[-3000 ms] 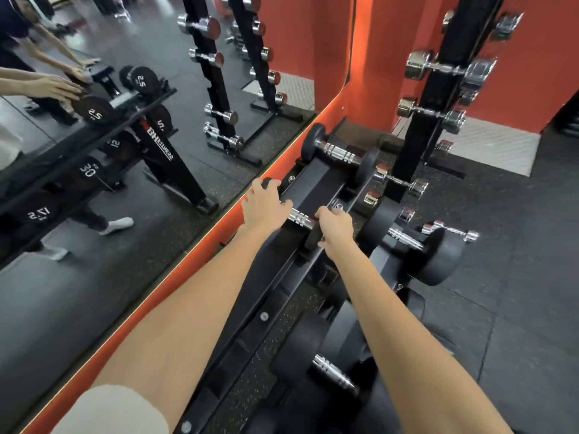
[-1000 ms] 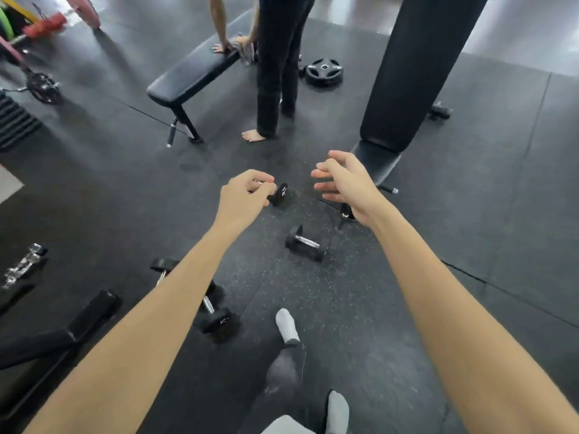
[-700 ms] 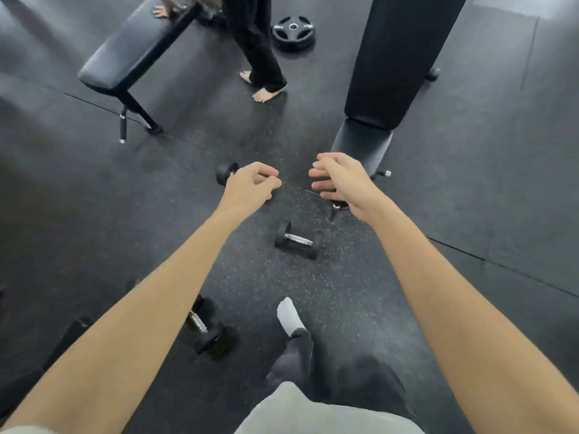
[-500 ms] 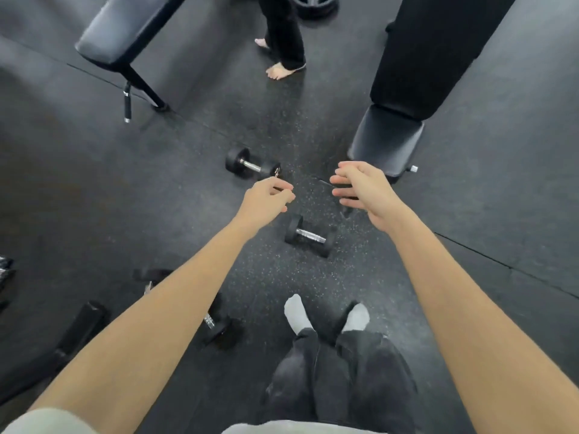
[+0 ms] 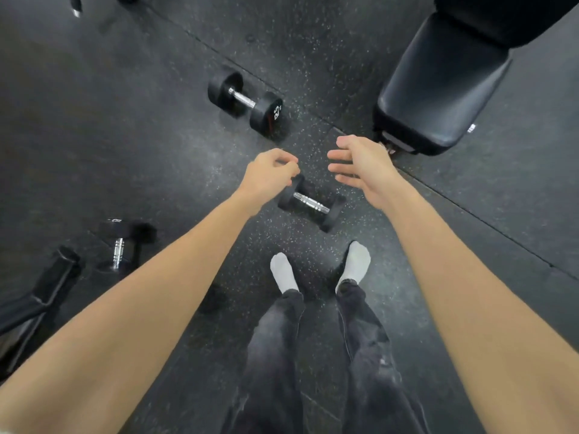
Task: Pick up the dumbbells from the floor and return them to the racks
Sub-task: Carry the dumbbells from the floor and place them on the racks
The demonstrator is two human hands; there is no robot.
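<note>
Three black dumbbells with chrome handles lie on the speckled rubber floor. The nearest small dumbbell (image 5: 310, 203) lies just ahead of my socked feet, below and between my hands. My left hand (image 5: 270, 175) hovers over its left end, fingers loosely curled, holding nothing. My right hand (image 5: 360, 166) hangs above and right of it, fingers spread and empty. A bigger dumbbell marked 2.5 (image 5: 246, 102) rests farther ahead. A third dumbbell (image 5: 120, 245) lies at the left, partly hidden behind my left forearm. No rack is in view.
A black padded bench seat (image 5: 438, 86) stands at the upper right, close to my right hand. A black equipment base (image 5: 40, 296) reaches in from the lower left edge. My feet in grey socks (image 5: 319, 270) stand just behind the nearest dumbbell.
I have turned from the rack to the floor and stepped up to the dumbbells. The view has tilted down, my feet are together, and both hands have dropped closer to the nearest dumbbell.
</note>
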